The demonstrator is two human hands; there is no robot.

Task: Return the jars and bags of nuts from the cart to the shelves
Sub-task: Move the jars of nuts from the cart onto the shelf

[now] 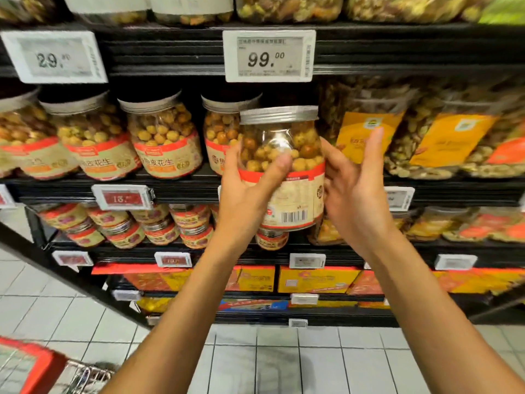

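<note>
A clear jar of coated peanuts (281, 155) with a silver lid and red-and-cream label is held upright in front of the middle shelf (176, 189). My left hand (244, 191) grips its left side, thumb across the front. My right hand (355, 189) is at the jar's right side with fingers straight and spread, the palm close to or touching the label. Matching jars (164, 137) stand in a row on that shelf, one right behind the held jar. The cart (37, 368) shows at the bottom left corner.
Bags of nuts (443, 137) with orange labels fill the shelf to the right. Price tags (268, 55) hang on the shelf edges. Small tins (125, 226) sit one shelf down, boxed goods (318, 280) lower still. White tiled floor (284, 362) lies below.
</note>
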